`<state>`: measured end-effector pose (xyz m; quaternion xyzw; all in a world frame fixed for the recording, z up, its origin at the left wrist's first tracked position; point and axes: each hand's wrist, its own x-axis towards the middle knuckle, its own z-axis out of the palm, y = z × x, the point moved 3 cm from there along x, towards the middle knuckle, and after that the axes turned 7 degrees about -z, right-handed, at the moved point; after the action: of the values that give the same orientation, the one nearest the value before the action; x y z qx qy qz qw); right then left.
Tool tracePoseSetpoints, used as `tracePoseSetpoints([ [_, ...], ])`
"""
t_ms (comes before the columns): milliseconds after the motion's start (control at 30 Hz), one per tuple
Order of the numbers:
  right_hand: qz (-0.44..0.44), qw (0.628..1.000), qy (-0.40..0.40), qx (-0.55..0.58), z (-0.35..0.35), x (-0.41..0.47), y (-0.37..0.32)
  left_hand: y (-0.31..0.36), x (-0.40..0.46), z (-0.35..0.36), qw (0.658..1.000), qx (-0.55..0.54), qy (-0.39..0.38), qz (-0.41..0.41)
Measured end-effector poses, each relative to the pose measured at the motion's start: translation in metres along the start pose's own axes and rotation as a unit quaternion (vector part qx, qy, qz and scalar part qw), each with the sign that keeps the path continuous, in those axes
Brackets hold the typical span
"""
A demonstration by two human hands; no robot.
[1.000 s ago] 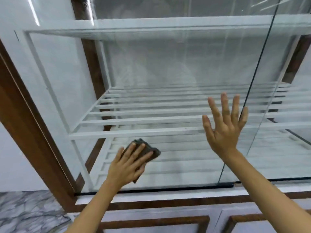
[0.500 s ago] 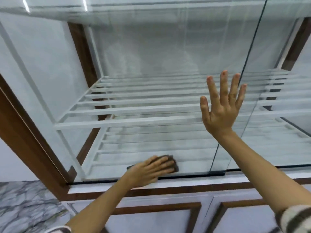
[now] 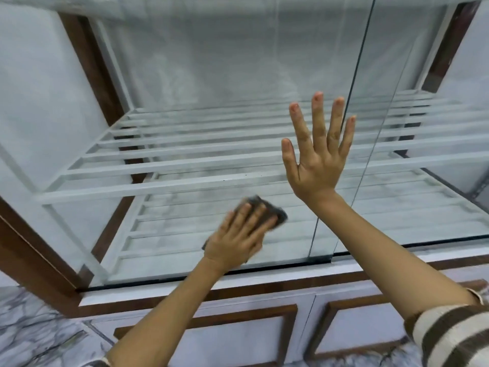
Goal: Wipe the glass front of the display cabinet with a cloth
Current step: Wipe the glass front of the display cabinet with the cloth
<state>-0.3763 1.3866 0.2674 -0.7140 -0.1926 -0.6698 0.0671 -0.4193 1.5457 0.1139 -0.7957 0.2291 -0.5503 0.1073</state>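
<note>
a: nearest?
b: left hand (image 3: 239, 235) flat, fingers spread over the dark cloth (image 3: 275, 211), pressing it on the glass front (image 3: 211, 75) just above the bottom edge.
a: beyond?
b: right hand (image 3: 318, 154) open, splayed, at the pane seam (image 3: 354, 75); bare glass above.

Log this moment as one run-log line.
left hand: flat on dark grey cloth, low on glass cabinet front | right hand: open, spread at glass | stage: wiping
</note>
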Motion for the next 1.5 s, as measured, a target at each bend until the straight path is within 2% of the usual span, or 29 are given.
tracePoseSetpoints([
  [67, 0.001, 1.0, -0.003, 0.002, 0.0, 0.001, 0.0, 0.026, -0.047, 0.018, 0.981, 0.041, -0.097, 0.16],
  [100, 0.0, 1.0, -0.004, 0.003, 0.0, 0.001, 0.001, 0.031, -0.067, 0.021, 0.969, 0.056, -0.13, 0.202],
  [133, -0.002, 1.0, -0.006, 0.002, 0.001, 0.001, 0.001, 0.029, -0.081, 0.021, 0.966, 0.061, -0.145, 0.208],
  [200, -0.006, 1.0, -0.009, 0.0, 0.001, 0.001, 0.001, 0.009, -0.094, 0.013, 0.972, 0.074, -0.135, 0.18],
  [367, -0.002, 1.0, -0.007, 0.0, 0.002, 0.0, -0.001, -0.07, -0.06, -0.022, 0.995, 0.086, -0.026, 0.034],
  [433, 0.0, 1.0, -0.007, 0.0, 0.002, 0.001, 0.0, -0.062, -0.026, -0.023, 0.997, 0.058, 0.021, -0.046],
  [500, 0.0, 1.0, -0.015, -0.005, -0.001, 0.001, 0.0, -0.03, 0.009, -0.018, 0.995, 0.025, 0.049, -0.087],
  [600, -0.004, 0.999, -0.034, 0.011, -0.004, 0.003, 0.001, 0.027, 0.037, 0.001, 0.999, 0.003, 0.026, -0.029],
  [667, -0.037, 0.998, -0.047, 0.022, -0.01, 0.006, 0.007, 0.054, 0.017, 0.016, 0.996, 0.021, -0.037, 0.084],
  [733, -0.096, 0.994, -0.054, 0.004, -0.02, 0.006, 0.028, 0.062, -0.027, 0.026, 0.972, 0.042, -0.125, 0.195],
  [800, -0.118, 0.991, -0.057, -0.014, -0.031, 0.004, 0.064, 0.051, -0.061, 0.023, 0.957, 0.043, -0.174, 0.228],
  [900, -0.128, 0.989, -0.07, -0.036, -0.033, -0.004, 0.102, 0.026, -0.063, 0.011, 0.97, 0.022, -0.143, 0.196],
  [1000, -0.114, 0.992, -0.054, 0.008, -0.019, -0.009, 0.099, 0.009, 0.0, -0.001, 0.997, 0.014, -0.042, 0.068],
  [1067, -0.097, 0.994, -0.022, 0.043, -0.012, -0.011, 0.096, 0.011, 0.048, -0.005, 1.0, 0.014, 0.017, -0.005],
  [1167, -0.097, 0.994, -0.019, 0.048, -0.008, -0.014, 0.1, 0.039, 0.086, 0.002, 0.997, 0.0, 0.063, -0.053],
  [1233, -0.091, 0.994, -0.019, 0.052, -0.008, -0.015, 0.101, 0.07, 0.077, 0.017, 0.999, -0.003, 0.035, -0.003],
  [1367, -0.076, 0.994, -0.021, 0.069, -0.009, -0.013, 0.098, 0.126, 0.003, 0.05, 0.975, 0.026, -0.114, 0.189],
  [1433, -0.07, 0.995, -0.02, 0.07, -0.01, -0.014, 0.099, 0.126, -0.022, 0.048, 0.969, 0.023, -0.151, 0.192],
  [1500, -0.063, 0.995, -0.02, 0.07, -0.01, -0.015, 0.098, 0.108, -0.026, 0.038, 0.98, 0.014, -0.134, 0.15],
])
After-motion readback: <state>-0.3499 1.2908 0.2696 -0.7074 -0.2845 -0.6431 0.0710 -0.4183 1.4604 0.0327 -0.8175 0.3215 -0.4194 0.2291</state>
